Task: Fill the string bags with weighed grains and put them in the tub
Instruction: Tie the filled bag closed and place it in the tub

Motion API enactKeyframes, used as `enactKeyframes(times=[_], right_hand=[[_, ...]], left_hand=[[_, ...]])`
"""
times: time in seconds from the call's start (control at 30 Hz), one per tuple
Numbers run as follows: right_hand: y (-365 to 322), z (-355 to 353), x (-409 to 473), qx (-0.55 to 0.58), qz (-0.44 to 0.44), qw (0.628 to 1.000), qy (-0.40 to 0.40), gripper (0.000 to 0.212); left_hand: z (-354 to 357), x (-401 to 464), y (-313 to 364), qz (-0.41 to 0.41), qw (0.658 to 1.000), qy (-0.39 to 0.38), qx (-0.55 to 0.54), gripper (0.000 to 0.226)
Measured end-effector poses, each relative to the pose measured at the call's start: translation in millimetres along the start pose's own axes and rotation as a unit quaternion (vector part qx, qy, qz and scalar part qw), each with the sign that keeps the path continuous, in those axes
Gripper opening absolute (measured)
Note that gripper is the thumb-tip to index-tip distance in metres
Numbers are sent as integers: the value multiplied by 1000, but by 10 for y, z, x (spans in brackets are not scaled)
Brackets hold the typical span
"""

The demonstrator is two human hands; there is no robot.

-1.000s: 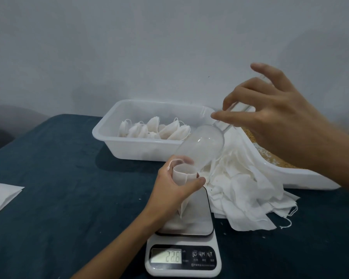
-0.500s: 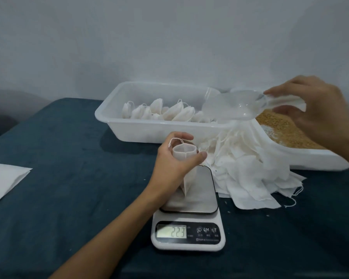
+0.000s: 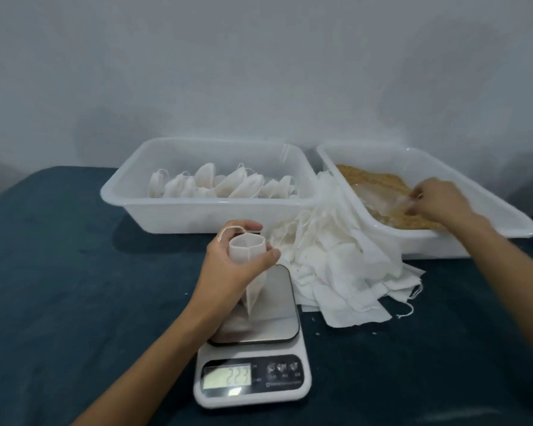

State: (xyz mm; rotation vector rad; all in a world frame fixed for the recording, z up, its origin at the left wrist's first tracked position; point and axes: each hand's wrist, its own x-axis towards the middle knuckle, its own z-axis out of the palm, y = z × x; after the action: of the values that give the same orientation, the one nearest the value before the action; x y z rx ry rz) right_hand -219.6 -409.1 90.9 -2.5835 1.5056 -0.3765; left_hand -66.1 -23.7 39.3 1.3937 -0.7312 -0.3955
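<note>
— Why hold the string bag [image 3: 246, 252] like that?
— My left hand [image 3: 234, 265] grips it upright on the scale [image 3: 253, 361], mouth open for pouring.
— And the right hand [image 3: 437, 201]?
— It pinches the clear scoop [image 3: 382, 199] down in the grains [image 3: 366, 176] for another load.

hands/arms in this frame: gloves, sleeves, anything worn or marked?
Both hands are bare: no gloves on the left hand or the right hand. Both forearms are bare up to the frame edge, with no sleeve or cuff in view. No watch, wristband or ring shows, and no markings. The right forearm is motion-blurred, so small details there cannot be ruled out.
</note>
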Motion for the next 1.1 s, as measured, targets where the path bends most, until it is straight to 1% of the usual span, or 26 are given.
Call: enactKeyframes(times=[0.03, 0.07, 0.1, 0.17, 0.27, 0.37, 0.4, 0.43, 0.47, 0.5, 0.57, 0.6, 0.63, 0.67, 0.7, 0.73, 0.77, 0.8, 0.83, 0.9, 0.97, 1.07, 1.1], right_hand=[[2, 37, 6, -14, 0, 1000, -11, 25], [5, 73, 14, -28, -1, 999, -25, 20], [9, 105, 20, -41, -4, 998, -41, 16], [16, 144, 24, -56, -9, 996, -68, 17], [26, 153, 50, -69, -13, 994, -84, 27], [-11, 145, 15, -103, -9, 991, -88, 30], [-51, 129, -22, -117, -14, 990, -73, 33], [-108, 112, -79, -127, -28, 991, -38, 36], [-183, 86, -147, -123, -53, 991, 14, 38], [-290, 53, -240, -93, -89, 989, 70, 37], [-591, -24, -511, 34, -188, 971, 148, 26], [-767, -52, -685, 117, -237, 952, 156, 18], [-956, -60, -880, 208, -277, 928, 135, 12], [-1147, -41, -1082, 298, -304, 902, 76, 11], [-1324, -9, -1292, 379, -318, 869, -10, 18], [-1474, 2, -1463, 429, -328, 837, -94, 28], [-1605, 53, -1610, 460, -334, 807, -161, 36], [-1701, 81, -1703, 475, -343, 784, -206, 40], [-1772, 121, -1770, 486, -351, 764, -238, 38], [-1845, 203, -1810, 513, -353, 736, -265, 29], [-1873, 272, -1793, 535, -349, 721, -270, 21], [-1866, 337, -1764, 557, -314, 728, -246, 17], [-1845, 346, -1754, 570, -301, 722, -250, 17]], left_hand=[[-1, 10, -14, 14, 1000, -10, 8, 12], [8, 16, -39, 28, 999, -24, 22, 10], [24, 10, -50, 36, 998, -32, 37, 20], [37, -2, -43, 36, 998, -43, 37, 27], [34, -9, -38, 55, 998, -25, 35, 29], [16, 4, -39, 78, 997, -4, 19, 27], [7, 12, -37, 83, 996, -1, 12, 26], [-2, 15, -43, 83, 997, -2, 0, 26], [-5, 19, -51, 79, 997, -6, -13, 26], [-3, 24, -44, 77, 997, -9, -18, 28], [2, 15, -43, 78, 997, -5, -4, 32], [9, 12, -47, 79, 997, -4, 8, 31], [20, 14, -48, 79, 997, -7, 18, 26], [23, 13, -41, 76, 997, -14, 21, 18], [26, 4, -24, 65, 998, -23, 11, 16], [45, 0, 7, 50, 998, -25, -11, 33], [28, -11, 8, 41, 998, -30, -29, 50], [27, -17, 10, 36, 998, -29, -31, 63], [22, -23, 3, 36, 999, -24, -22, 70], [23, -21, -7, 29, 999, -20, -16, 74], [31, -3, -17, 26, 999, -28, -29, 71], [45, 15, -70, 28, 999, -29, -14, 70], [44, 16, -75, 27, 999, -30, -19, 70]])
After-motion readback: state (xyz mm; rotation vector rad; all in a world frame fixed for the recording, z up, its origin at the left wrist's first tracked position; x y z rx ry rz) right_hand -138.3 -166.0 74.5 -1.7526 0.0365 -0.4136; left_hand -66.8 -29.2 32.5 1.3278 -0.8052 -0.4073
